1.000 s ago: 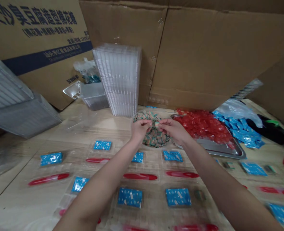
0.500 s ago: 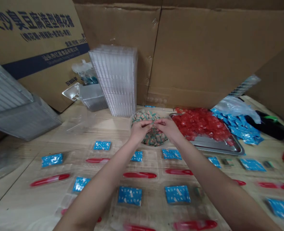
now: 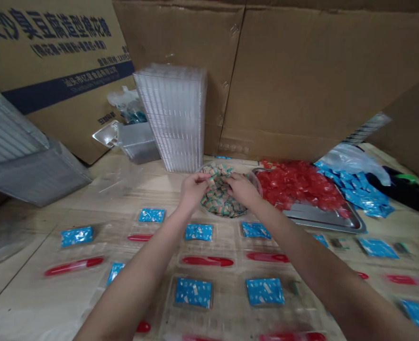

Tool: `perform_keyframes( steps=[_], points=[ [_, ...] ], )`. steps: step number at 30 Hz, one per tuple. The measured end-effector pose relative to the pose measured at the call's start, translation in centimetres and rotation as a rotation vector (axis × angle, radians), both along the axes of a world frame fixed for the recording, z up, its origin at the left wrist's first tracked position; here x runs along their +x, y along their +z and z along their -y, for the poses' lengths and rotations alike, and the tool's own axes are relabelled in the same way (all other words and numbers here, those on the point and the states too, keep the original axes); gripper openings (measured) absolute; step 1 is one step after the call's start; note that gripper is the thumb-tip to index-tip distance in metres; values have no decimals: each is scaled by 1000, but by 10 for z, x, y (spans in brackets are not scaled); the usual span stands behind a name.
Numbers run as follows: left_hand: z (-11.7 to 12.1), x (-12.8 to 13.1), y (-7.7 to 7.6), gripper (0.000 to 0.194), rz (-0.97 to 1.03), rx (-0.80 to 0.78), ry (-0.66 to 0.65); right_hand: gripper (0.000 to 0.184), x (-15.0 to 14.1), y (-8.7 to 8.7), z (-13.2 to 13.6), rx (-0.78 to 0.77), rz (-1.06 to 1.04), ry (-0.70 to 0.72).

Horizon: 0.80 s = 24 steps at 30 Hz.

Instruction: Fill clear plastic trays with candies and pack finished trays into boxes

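My left hand (image 3: 192,190) and right hand (image 3: 243,190) are close together over a round, clear plastic bowl (image 3: 259,189) full of small, flat, tan and green packets (image 3: 223,207). My left grip is nearly closed, with the thumb and first finger pinching one small tan and green packet (image 3: 211,182) near its edge. I think I hold it with just my fingertips because it is so little. My right grip is down at the packets, with the fingers bent in and close together, but I cannot tell if they have hold of one. My arms reach over the things in front, so my hands come down right on the bowl. It sits in the middle of the far side of the tabletop (image 3: 28,296), maybe so both hands can get to it. Just to its right is a shiny metal tray (image 3: 357,221) with a heap of shiny red packets (image 3: 295,182). The tray's raised edge likely helps keep them from sliding off. Past that is a pile of blue packets (image 3: 368,196). Nearer to me, shiny blue packets with white marks (image 3: 193,292) lie in thin, clear plastic trays (image 3: 231,274), with long red plastic pieces (image 3: 207,261) lying flat beside them. They sit in rows, maybe so each one is easy to see. A tall stack of clear plastic trays (image 3: 177,118) stands behind the bowl, a bit to the left, by a big brown cardboard sheet (image 3: 302,80).
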<state>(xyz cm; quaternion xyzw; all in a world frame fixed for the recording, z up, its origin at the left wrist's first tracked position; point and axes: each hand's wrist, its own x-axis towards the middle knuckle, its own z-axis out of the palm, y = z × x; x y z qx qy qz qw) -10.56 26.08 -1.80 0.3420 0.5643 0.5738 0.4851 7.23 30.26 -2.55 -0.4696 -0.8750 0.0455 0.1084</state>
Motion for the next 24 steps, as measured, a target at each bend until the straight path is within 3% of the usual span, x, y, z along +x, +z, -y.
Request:
perform_keyframes(
  steps=[2, 5, 8, 11, 15, 18, 24],
  points=[
    [2, 2, -8, 17, -73, 18, -32, 26, -8, -6, -1, 6, 33, -14],
    [3, 4, -20, 16, -166, 60, -61, 20, -12, -9, -4, -66, -168, -132],
    [-1, 4, -26, 15, -250, 69, -80, 13, -7, 0, -3, -377, -562, -293],
    [-6, 6, -27, 14, -292, 76, -83, 9, -3, 15, 4, -759, -898, -345],
    [-7, 15, -15, 14, -124, -10, -132, 5, -5, 27, 13, -1057, -1012, -284],
    [-3, 20, -4, 12, 93, -92, -173, 3, -9, 26, 16, -1000, -968, -318],
    [5, 31, 5, 11, 348, -181, -75, 7, -13, 20, 23, -588, -891, -311]
  ],
)
